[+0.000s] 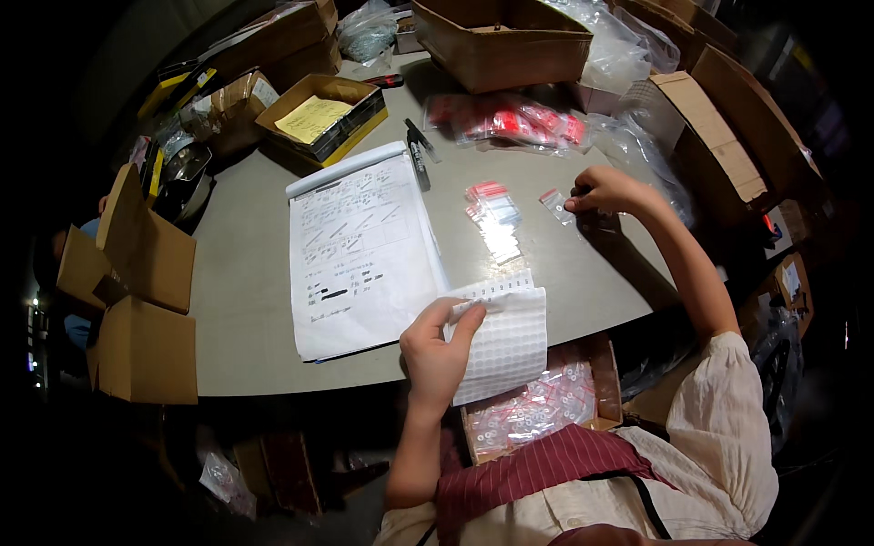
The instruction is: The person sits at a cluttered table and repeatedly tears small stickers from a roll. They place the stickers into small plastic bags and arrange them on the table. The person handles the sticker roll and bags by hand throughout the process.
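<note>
My left hand (435, 341) pinches a sheet of round white stickers (503, 350) between thumb and fingers. The sheet's far end is bent over and shows small dark print, and its lower part hangs past the table's front edge. Farther right, my right hand (605, 192) has its fingers closed at the edge of a small clear zip bag (556, 204) with a red strip, lying on the table. Between the hands and beyond them lies a loose pile of similar small bags (494, 221). Under the table edge, an open carton (606, 382) holds many small bags with white rings in them.
A notepad with handwriting (364, 246) lies left of the sheet, two black markers (420, 155) by its top. Red-edged bags in plastic (510, 123) lie farther back. Cardboard boxes (501, 53) line the back and right; an open carton (146, 350) stands at the left edge.
</note>
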`<action>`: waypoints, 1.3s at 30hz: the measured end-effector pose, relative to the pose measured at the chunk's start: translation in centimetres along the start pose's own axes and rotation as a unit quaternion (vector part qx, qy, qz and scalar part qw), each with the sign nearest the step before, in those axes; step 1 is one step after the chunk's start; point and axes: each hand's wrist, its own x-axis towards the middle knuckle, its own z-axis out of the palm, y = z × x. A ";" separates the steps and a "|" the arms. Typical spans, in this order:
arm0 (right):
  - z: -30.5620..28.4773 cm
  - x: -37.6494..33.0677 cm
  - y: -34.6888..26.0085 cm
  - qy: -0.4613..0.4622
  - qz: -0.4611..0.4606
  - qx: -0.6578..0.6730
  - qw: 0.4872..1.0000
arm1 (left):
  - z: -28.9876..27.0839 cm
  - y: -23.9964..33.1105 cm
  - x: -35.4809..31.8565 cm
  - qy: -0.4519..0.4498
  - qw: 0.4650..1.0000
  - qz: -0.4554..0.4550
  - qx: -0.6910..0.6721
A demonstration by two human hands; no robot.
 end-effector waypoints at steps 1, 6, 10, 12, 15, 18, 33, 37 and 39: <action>-0.4 0.2 0.5 -0.003 0.000 -0.005 1.000 | 0.0 0.0 0.0 0.001 1.000 0.005 -0.008; -1.5 0.1 1.7 -0.002 -0.039 0.010 0.999 | -0.1 0.2 -0.1 0.011 1.000 0.010 0.023; -1.2 -0.1 0.8 0.020 -0.118 0.065 0.991 | -0.1 0.1 0.0 0.004 1.000 0.013 0.017; -0.9 -0.5 -0.1 0.017 -0.139 0.052 0.989 | -0.2 0.1 0.0 -0.007 1.000 0.004 0.009; -0.5 0.4 0.4 -0.031 -0.111 0.096 0.989 | -0.2 0.7 -0.1 -0.018 1.000 -0.012 0.023; -0.6 0.0 -0.1 -0.050 -0.124 0.131 0.982 | -0.3 0.5 -0.1 -0.016 0.999 -0.009 0.030; 0.3 -1.9 0.7 -0.004 -0.059 0.053 0.997 | -0.1 0.7 -0.1 -0.023 1.000 -0.014 0.003; 0.2 -2.7 1.4 0.112 -0.131 0.006 0.985 | 0.0 0.4 -0.1 -0.020 1.000 -0.017 0.001; 0.7 -2.5 2.1 0.114 -0.194 0.071 0.972 | 0.2 0.2 0.0 -0.014 1.000 -0.008 -0.005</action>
